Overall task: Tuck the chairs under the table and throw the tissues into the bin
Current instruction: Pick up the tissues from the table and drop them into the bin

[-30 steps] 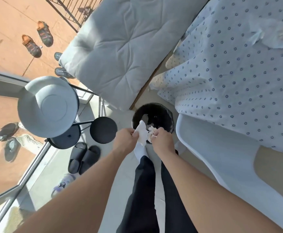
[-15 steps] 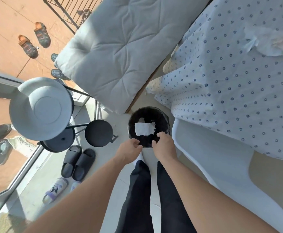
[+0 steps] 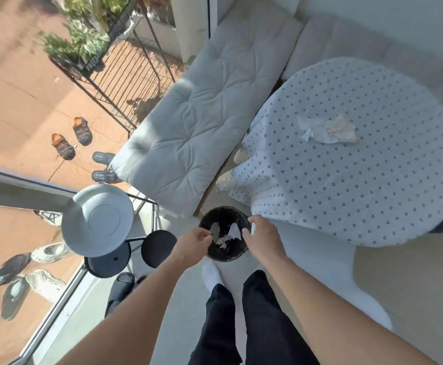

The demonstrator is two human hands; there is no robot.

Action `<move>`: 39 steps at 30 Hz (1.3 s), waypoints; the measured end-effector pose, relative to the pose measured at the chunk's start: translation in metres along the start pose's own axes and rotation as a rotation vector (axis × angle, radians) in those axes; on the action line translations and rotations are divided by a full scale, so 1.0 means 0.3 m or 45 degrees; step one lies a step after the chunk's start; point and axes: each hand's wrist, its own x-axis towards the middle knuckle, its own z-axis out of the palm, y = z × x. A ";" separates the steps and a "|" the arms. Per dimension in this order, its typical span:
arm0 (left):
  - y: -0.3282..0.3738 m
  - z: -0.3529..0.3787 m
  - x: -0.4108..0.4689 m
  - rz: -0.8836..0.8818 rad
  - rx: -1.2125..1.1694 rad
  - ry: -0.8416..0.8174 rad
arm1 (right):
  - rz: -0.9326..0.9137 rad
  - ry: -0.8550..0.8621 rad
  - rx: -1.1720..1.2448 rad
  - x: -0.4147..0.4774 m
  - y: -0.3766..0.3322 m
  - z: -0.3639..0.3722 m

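Tissues now dropped into black bin (image 3: 224, 255); left hand (image 3: 192, 242) loosely curled, right hand (image 3: 264, 239) spread, both empty. Crumpled tissue (image 3: 328, 131) remaining on table at two o'clock.

crumpled paper tissues (image 3: 328, 131), printed cloth tablecloth (image 3: 360, 185)

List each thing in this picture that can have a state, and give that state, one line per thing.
Bin: open, upright, torn tissue pieces inside.
Tissues in bin: dropped, lying loose.
Tissues on table: crumpled, not yet binned.
Left hand: empty, over the bin's rim.
Right hand: empty, fingers spread over the bin.
White chair: seat sticking out from the table.
Tablecloth: spread, draping over the edge.
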 end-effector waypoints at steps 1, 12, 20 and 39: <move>0.035 -0.025 -0.037 0.032 -0.006 0.013 | -0.002 0.028 0.014 -0.030 -0.013 -0.048; 0.400 -0.219 -0.226 0.336 0.099 0.076 | 0.064 0.337 0.111 -0.233 0.013 -0.476; 0.672 -0.240 -0.214 0.478 0.213 0.134 | 0.152 0.506 0.193 -0.228 0.151 -0.713; 1.139 0.054 0.326 0.364 -0.073 0.090 | 0.155 0.400 0.196 0.525 0.419 -1.019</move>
